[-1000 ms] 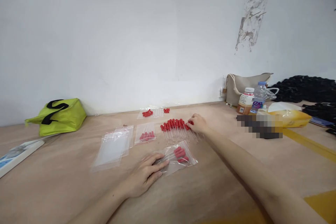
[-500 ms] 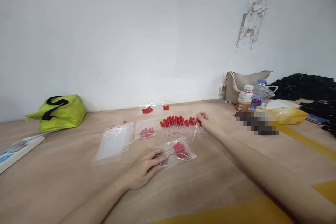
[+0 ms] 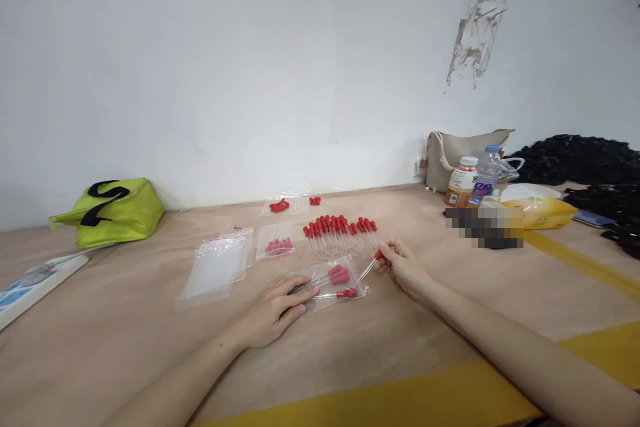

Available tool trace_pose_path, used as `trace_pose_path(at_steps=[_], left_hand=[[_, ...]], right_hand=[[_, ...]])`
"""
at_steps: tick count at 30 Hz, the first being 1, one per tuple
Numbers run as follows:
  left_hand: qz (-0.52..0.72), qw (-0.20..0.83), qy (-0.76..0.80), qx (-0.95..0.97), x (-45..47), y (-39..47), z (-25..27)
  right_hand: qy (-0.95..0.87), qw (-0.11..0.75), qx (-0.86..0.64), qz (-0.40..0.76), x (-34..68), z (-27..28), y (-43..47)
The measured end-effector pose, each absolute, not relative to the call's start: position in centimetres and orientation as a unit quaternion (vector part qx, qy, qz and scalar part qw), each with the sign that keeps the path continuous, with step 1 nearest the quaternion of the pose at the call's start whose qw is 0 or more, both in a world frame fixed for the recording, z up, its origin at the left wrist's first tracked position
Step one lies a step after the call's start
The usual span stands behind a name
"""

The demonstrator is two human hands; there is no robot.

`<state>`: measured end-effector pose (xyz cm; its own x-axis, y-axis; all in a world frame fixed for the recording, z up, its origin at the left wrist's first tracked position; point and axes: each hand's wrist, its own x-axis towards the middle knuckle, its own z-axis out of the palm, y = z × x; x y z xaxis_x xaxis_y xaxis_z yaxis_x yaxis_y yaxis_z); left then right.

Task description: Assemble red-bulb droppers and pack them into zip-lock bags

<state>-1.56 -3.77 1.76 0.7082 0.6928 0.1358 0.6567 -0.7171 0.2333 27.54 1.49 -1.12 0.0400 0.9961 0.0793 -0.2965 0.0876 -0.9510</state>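
My right hand [image 3: 397, 263] pinches a dropper by its red rubber bulb [image 3: 378, 254]. Its clear tube slants down and left to the mouth end of a clear zip bag [image 3: 327, 303]; whether the tip is inside, I cannot tell. Several red-bulbed droppers [image 3: 339, 275] lie within that bag. Across the bag's left end rest the stretched fingers of my left hand [image 3: 280, 307], pressing it on the table. Just beyond, a row of loose droppers [image 3: 330, 227] lies with the bulbs pointing away from me.
Left of the row are a filled bag of droppers [image 3: 277, 243] and a stack of flat zip bags [image 3: 215, 267]. Another bag with red bulbs [image 3: 280, 205] lies near the wall. A green bag [image 3: 120, 213] stands left; bottles [image 3: 463, 180] and a yellow packet [image 3: 543, 210] are at right.
My right hand has drawn a dropper away from the row, toward me, bringing its tube to the bag's mouth end. My left hand stays on the bag.
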Motion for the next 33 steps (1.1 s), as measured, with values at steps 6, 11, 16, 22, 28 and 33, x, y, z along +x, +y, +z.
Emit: trace_pose_path(at_steps=[6,11,16,22,28,33], left_hand=[[0.12,0.088,0.37,0.917,-1.5,-3.9,1.9],[0.134,0.094,0.377,0.912,-1.5,-3.9,1.9],[0.147,0.106,0.37,0.911,-1.5,-3.8,1.9],[0.151,0.115,0.368,0.91,-1.5,-3.7,1.9],[0.148,0.123,0.355,0.915,-1.5,-3.6,1.9],[0.132,0.13,0.331,0.925,-1.3,-3.7,2.2]], right_hand=[[-0.479,0.543,-0.439,0.532,27.9,-0.8,1.0],[-0.682,0.441,-0.458,0.362,27.9,-0.9,0.4],[-0.717,0.409,-0.468,0.315,26.7,-0.8,-0.2],[-0.748,0.373,-0.398,0.378,25.6,-0.2,-1.5],[-0.662,0.433,-0.479,0.38,26.3,-0.9,-0.2],[-0.653,0.39,-0.514,0.397,26.4,-1.3,1.2]])
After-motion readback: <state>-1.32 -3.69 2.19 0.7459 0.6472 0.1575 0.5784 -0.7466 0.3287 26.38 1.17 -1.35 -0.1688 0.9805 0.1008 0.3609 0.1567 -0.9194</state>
